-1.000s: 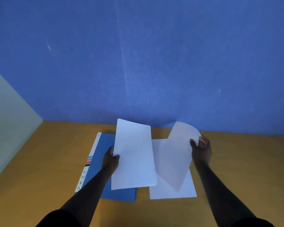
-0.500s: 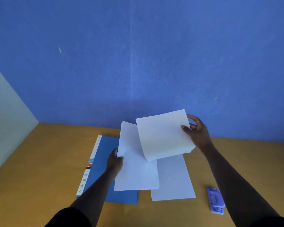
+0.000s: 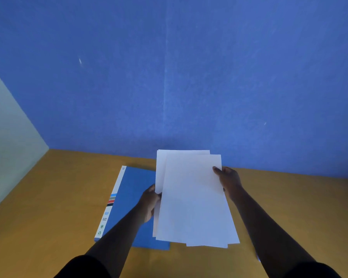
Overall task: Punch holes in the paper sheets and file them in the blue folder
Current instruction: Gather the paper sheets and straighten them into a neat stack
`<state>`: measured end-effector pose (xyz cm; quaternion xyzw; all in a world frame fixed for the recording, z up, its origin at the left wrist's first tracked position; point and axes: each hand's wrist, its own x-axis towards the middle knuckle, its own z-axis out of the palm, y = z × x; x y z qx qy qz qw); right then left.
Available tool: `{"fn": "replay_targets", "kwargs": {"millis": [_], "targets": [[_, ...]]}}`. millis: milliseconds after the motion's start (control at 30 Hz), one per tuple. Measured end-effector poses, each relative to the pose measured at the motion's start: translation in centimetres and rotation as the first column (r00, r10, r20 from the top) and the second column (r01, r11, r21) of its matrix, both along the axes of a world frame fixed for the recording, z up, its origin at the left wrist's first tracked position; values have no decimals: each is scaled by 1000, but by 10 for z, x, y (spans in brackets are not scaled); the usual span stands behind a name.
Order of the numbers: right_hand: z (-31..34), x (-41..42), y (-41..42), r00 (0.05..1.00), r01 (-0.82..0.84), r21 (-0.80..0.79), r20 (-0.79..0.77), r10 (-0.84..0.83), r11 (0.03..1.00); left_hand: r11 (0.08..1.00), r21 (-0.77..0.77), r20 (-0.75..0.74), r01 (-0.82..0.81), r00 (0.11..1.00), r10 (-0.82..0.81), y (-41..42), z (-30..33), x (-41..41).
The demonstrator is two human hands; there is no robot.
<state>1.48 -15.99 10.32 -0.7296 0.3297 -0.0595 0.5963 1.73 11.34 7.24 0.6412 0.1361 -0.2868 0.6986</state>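
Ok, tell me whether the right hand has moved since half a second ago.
Yes. The right hand has dropped toward the table, away from the blue wall, bringing its sheet down.

White paper sheets (image 3: 191,197) loosely stacked, edges misaligned, overlapping right side of closed blue folder (image 3: 137,189) lying flat.

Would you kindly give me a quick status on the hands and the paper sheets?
Both hands, left and right, gripping paper sheets, edges uneven. Blue folder closed, partly under them. No punch visible.
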Motion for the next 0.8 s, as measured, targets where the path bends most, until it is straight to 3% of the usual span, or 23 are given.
{"fn": "replay_targets", "kwargs": {"millis": [367, 500, 633, 800], "targets": [[-22, -1, 15, 998, -34, 2, -62, 34, 999, 999, -42, -104, 0, 995, -4, -7, -6, -6], [-25, 1, 18, 1000, 4, 56, -30, -3, 998, 983, 169, 132, 71, 987, -94, -10, -8, -3], [-33, 4, 11, 1000, -9, 66, -10, 10, 998, 955, 297, 215, 29, 972, -97, -21, -6, -1], [-49, 2, -10, 984, -103, -125, -161, 82, 987, 918, 390, 283, -77, 958, -40, -25, -9, 11]]}}
